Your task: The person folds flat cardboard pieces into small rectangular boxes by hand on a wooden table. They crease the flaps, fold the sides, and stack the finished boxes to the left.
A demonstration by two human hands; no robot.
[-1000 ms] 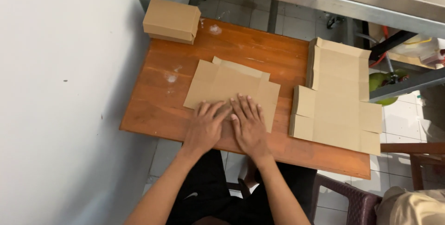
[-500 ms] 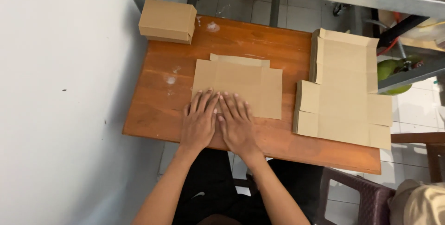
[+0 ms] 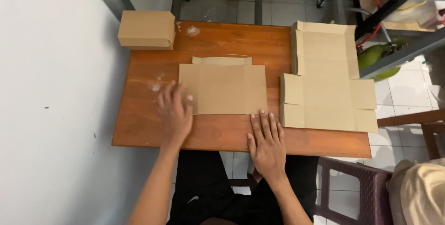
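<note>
A flat folded cardboard blank (image 3: 225,88) lies in the middle of the wooden table (image 3: 232,42). My left hand (image 3: 174,114) is spread open at its left edge, fingertips at the cardboard's corner, slightly blurred. My right hand (image 3: 266,141) rests flat on the table just below the blank's lower right corner, fingers apart, fingertips touching its edge. Neither hand holds anything.
A stack of unfolded cardboard blanks (image 3: 327,79) covers the table's right side. An assembled brown box (image 3: 147,30) sits at the far left corner. A white wall (image 3: 51,100) runs along the left. A plastic chair (image 3: 357,188) stands at lower right, metal shelving behind.
Both hands were pressed side by side on the blank's lower part. They have slid apart and off it, the left to its left edge and the right to below its right corner.
</note>
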